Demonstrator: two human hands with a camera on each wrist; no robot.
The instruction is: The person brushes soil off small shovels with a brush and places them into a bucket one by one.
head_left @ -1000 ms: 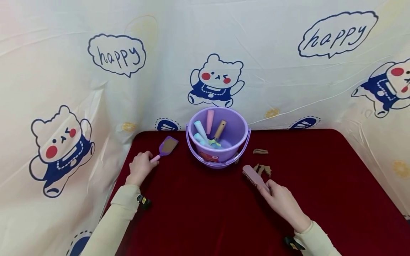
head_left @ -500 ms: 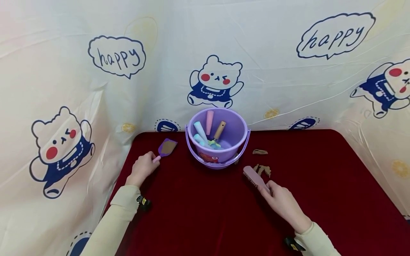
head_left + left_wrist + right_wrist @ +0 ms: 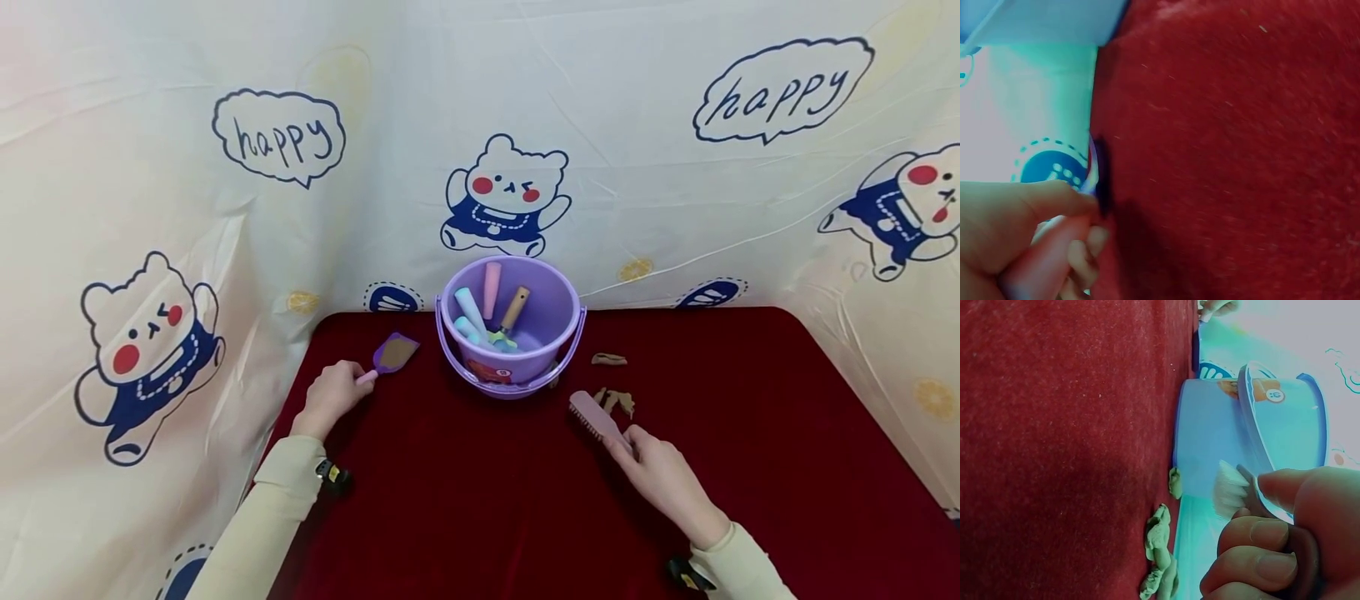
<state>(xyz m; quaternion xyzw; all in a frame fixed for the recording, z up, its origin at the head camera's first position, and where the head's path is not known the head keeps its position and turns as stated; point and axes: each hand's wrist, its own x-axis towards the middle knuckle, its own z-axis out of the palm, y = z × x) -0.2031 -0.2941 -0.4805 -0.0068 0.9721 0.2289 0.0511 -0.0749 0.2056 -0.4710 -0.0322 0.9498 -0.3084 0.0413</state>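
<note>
My left hand [image 3: 332,397] grips the pink handle [image 3: 1044,259] of a small shovel [image 3: 395,353] at the table's left. The shovel has a purple rim and a brown inner face; whether that brown is a load I cannot tell. On the right, my right hand [image 3: 663,473] holds a pink brush [image 3: 595,415] by its handle. Its pale bristles [image 3: 1230,489] are raised off the cloth in the right wrist view. Several crumpled brown pieces [image 3: 618,400] lie just beyond the brush, with another brown strip [image 3: 608,359] farther back.
A purple bucket [image 3: 551,358] with its handle lowered stands at the back centre. Inside it are several tools, among them a pink handle [image 3: 491,290] and a wooden handle [image 3: 514,309]. Dark red cloth [image 3: 480,500] covers the table. A printed white curtain [image 3: 630,200] closes off the back and sides.
My left hand has drawn the shovel very slightly nearer, and its blade now angles a little more to the right. The right hand and brush stay in place.
</note>
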